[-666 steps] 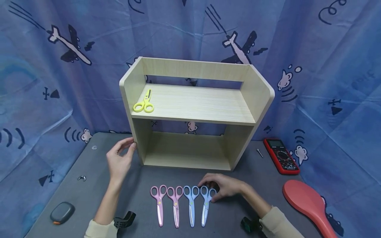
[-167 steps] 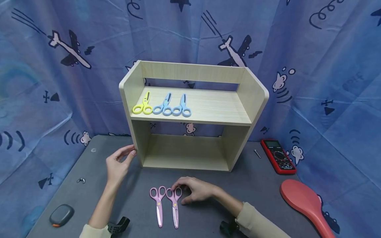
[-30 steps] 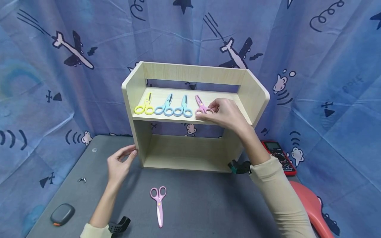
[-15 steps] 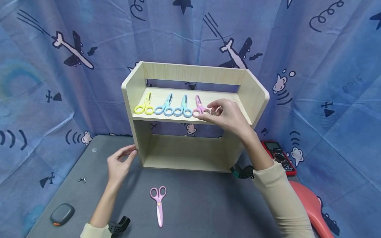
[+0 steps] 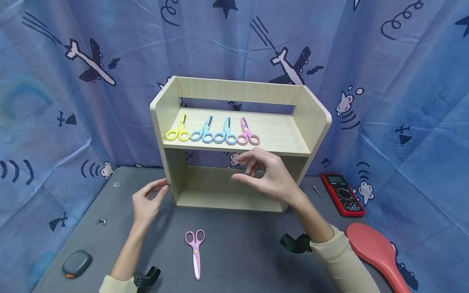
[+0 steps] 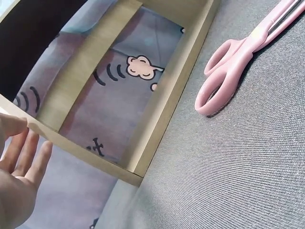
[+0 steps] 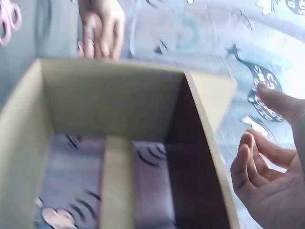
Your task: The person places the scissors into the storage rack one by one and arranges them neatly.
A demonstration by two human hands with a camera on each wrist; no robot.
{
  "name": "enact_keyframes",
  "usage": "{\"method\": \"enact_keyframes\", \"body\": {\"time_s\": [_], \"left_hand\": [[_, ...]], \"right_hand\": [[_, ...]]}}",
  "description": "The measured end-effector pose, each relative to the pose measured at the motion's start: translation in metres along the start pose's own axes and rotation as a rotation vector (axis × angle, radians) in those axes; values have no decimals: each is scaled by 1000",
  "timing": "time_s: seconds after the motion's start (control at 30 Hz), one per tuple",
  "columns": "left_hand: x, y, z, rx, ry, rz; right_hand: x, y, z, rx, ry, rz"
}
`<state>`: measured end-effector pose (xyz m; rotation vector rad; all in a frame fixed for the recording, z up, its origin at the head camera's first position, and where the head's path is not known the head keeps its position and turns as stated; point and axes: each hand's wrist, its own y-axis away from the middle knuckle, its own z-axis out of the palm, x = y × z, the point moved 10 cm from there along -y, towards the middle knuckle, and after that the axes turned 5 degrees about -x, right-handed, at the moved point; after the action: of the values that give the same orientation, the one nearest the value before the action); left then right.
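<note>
A two-tier wooden shelf stands on the grey table. Along its upper board lie yellow scissors, two pairs of light blue scissors and pink scissors, handles toward the front. My right hand hovers in front of the shelf below the upper board, holding nothing, thumb and fingers apart. With relaxed fingertips, my left hand touches the shelf's left side panel. A second pair of pink scissors lies on the table before the shelf, handles pointing toward it; its handles also show in the left wrist view.
On the right are a red multimeter, a small screw and a red paddle-shaped object. To the left lie a grey rounded device, a small metal piece and a washer-like disc. A patterned blue curtain hangs behind.
Since earlier, two blue scissors and one pink pair went from table to upper board. Over the last second my right hand shifted the pink scissors left, released them and drew back downward. Left hand stayed.
</note>
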<state>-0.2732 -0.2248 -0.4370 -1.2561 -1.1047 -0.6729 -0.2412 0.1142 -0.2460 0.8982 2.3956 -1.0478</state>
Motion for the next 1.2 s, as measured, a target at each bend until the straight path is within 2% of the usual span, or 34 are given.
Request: {"method": "enact_keyframes", "body": {"time_s": [0.17, 0.43, 0.53, 0.63, 0.9, 1.2], "left_hand": [[-1, 0, 0, -5, -5, 5], [2, 0, 0, 4, -1, 17], [2, 0, 0, 7, -3, 16], [1, 0, 0, 9, -4, 17], [0, 1, -1, 9, -8, 10], [1, 1, 0, 0, -7, 13]], "right_hand": [[6, 16, 50, -158, -114, -9], [37, 42, 146, -486, -323, 88], [47, 52, 179, -606, -364, 107], [57, 61, 206, -688, -353, 113], [79, 76, 249, -783, -147, 81], [84, 77, 258, -725, 3, 69]]}}
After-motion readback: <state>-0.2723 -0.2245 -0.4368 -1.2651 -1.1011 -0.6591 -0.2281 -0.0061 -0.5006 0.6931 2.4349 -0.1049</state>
